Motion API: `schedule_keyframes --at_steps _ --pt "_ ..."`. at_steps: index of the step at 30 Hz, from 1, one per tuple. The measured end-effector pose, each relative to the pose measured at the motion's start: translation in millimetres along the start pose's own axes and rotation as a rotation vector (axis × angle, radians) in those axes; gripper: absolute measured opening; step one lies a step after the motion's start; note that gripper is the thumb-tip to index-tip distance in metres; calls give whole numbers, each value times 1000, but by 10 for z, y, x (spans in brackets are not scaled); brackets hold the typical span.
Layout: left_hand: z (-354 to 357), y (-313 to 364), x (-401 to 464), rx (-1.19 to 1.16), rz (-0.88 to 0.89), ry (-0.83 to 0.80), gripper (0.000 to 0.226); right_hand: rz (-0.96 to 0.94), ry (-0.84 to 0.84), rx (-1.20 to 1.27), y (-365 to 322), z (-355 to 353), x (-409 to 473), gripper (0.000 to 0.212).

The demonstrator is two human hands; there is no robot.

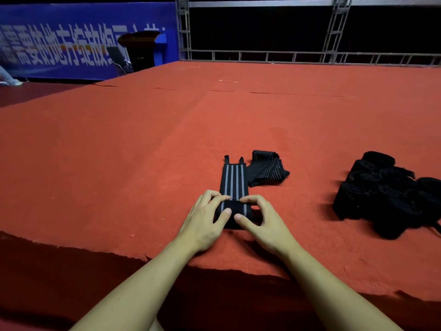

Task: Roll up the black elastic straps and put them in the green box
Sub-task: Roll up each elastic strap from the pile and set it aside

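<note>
A black elastic strap with grey stripes lies flat on the red carpet, its near end rolled into a small roll. My left hand grips the roll's left side, fingers curled over the top and thumb on the front. My right hand grips the right side the same way. The strap's far part bends to the right and lies crumpled. No green box is in view.
A pile of rolled black straps lies on the carpet at the right. The carpet's ragged front edge runs just below my wrists. A metal truss railing and a blue banner stand far behind.
</note>
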State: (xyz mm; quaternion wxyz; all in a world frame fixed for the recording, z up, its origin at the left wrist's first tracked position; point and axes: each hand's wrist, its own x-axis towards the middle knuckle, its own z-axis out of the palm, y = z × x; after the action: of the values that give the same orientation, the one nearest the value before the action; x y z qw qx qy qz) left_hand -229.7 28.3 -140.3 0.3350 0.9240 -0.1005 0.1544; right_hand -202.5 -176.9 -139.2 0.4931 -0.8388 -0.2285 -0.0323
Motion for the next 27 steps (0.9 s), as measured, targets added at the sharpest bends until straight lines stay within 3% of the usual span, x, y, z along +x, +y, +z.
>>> schedule_keyframes --at_steps 5,16,19,21,24,27 --pt "-13 -7 14 -18 -16 -3 56 36 -48 -44 61 -9 30 49" --pt "-25 22 -20 33 7 -7 53 75 21 57 58 31 48 32" --pt "-24 22 -36 27 -40 -28 54 107 40 54 76 44 57 47" --pt "-11 2 -28 25 -49 -21 57 107 56 21 74 37 60 44" --pt "11 -12 -15 7 23 33 66 110 65 3 48 19 57 46" --pt "13 5 -12 3 43 65 59 113 50 -1 30 17 64 55"
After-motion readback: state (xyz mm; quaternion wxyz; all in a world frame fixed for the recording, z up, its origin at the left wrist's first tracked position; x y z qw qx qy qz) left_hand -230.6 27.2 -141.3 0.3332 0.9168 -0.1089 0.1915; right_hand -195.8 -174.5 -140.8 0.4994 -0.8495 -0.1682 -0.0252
